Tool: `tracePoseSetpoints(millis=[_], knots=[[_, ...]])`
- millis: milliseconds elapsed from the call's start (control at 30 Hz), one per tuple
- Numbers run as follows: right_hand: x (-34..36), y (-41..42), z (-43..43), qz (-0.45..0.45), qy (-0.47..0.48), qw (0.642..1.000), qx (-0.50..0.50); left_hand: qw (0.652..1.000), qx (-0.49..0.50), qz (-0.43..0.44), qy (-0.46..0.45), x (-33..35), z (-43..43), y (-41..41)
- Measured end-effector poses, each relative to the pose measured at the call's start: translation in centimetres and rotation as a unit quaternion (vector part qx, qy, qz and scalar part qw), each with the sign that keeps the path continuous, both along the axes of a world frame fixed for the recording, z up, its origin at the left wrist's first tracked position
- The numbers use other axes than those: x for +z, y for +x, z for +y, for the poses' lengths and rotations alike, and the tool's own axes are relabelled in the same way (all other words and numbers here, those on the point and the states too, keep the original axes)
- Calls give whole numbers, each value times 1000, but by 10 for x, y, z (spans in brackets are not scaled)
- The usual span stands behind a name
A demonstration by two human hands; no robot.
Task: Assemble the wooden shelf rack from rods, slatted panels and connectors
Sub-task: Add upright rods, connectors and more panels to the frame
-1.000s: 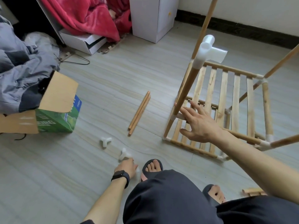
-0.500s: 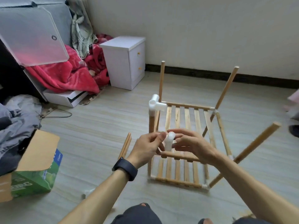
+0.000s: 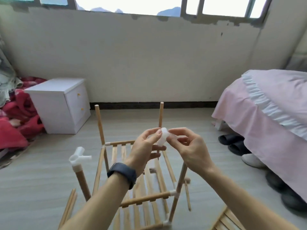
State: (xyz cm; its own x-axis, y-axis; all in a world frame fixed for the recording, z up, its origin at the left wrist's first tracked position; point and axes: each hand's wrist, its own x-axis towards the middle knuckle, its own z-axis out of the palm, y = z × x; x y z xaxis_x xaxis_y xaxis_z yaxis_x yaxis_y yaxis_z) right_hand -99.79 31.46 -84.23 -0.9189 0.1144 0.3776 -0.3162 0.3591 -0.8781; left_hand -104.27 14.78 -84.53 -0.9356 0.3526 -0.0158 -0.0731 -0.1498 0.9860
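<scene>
On the near-left upright (image 3: pixel 82 183) a white connector (image 3: pixel 78 156) is already seated. My left hand (image 3: pixel 144 150) pinches one end of a loose connector (image 3: pixel 163 137) between thumb and fingertips, raised above the half-built rack (image 3: pixel 146 199). My right hand (image 3: pixel 191 146) pinches the other end, so the piece hangs between both hands and touches no rod. The near-right upright (image 3: pixel 180 180), below my right wrist, looks bare on top. As I judge it, the risk is the light pinch on smooth plastic: if I turn the piece to line it up, it could slip and drop through the rack. Pushed on crooked, it could jam or shove that leaning upright aside.
</scene>
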Motion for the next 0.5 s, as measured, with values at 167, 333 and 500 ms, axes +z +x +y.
tracePoseSetpoints(millis=[167,333,500], knots=[[-15,12,20,34,-5,996,-86,998,-30,47,-31,-8,22,3],[-19,19,33,-2,-115,989,-96,980,-87,139,-111,-7,30,12],[-17,22,37,-66,-184,981,-19,985,-27,150,-84,5,38,8]])
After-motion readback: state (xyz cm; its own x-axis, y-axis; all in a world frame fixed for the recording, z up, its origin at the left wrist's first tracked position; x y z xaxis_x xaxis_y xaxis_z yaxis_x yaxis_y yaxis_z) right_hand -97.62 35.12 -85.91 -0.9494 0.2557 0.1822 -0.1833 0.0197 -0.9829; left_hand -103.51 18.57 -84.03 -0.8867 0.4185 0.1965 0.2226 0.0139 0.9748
